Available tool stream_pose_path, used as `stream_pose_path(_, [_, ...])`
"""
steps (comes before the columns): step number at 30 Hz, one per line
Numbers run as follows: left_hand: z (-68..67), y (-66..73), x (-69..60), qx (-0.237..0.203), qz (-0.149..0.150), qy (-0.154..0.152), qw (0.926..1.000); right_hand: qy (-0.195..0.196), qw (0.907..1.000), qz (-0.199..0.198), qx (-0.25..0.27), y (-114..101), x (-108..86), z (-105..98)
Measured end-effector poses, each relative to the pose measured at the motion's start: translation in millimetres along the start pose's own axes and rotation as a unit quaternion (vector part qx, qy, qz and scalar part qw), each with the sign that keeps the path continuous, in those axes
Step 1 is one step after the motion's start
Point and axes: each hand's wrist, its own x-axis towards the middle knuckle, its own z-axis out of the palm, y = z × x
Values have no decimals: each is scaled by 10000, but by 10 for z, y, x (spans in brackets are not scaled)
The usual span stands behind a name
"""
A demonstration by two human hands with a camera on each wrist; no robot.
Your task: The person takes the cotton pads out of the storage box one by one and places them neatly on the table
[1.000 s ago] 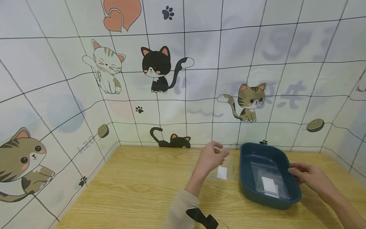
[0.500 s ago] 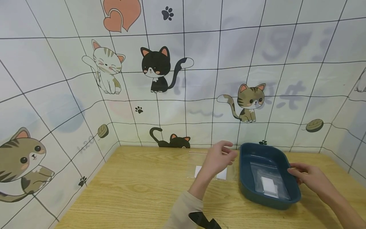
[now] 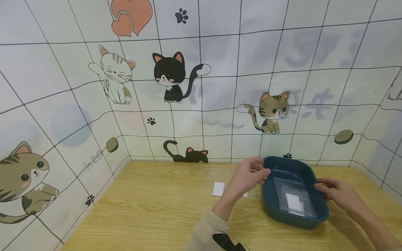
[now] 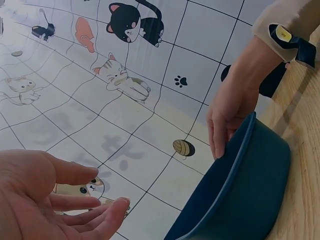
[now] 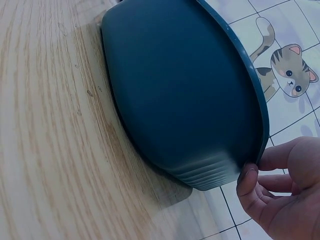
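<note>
A dark blue plastic basin (image 3: 315, 173) stands on the wooden table (image 3: 150, 209), toward the right in the head view. Inside it lies a clear zip bag (image 3: 309, 205) with white rectangular pieces. My right hand (image 3: 342, 195) pinches the basin's right rim between thumb and fingers, as the right wrist view also shows. My left hand (image 3: 248, 177) hovers at the left rim, fingers loosely bent and holding nothing; in the left wrist view a gap separates this hand (image 4: 60, 200) from the basin (image 4: 250, 180). Under my left forearm lie clear bags with white rectangles (image 3: 218, 188), partly hidden.
A wall covering (image 3: 220, 104) printed with cartoon cats and grid lines rises behind the table and along both sides. Bare tabletop stretches left of the bags. A black strap (image 3: 224, 240) is around my left sleeve.
My left hand has moved right, from above the clear bags to the basin's left rim, uncovering a white rectangle on the left. My right hand stays at the right rim; the basin hardly moves.
</note>
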Motion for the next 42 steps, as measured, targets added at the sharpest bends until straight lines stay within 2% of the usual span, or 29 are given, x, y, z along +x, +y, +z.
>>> stream_pose_path(6, [110,-48,42,28,-206,36,9998,-8,10000,24,-27,6,9,4])
stream_pose_path(14, [248,-99,77,363,-744,90,9965,7,10000,-16,9,2,-5,9])
stream_pose_path(23, [355,-132,124,650,-798,38,9947,2,10000,-8,-12,-8,-8,2])
stream_pose_path(34, [492,-244,175,925,-1054,24,9901,25,9999,48,88,-4,5,16])
stream_pose_path(42, [559,-277,208,1428,-1047,126,9841,25,9999,32,92,4,7,15])
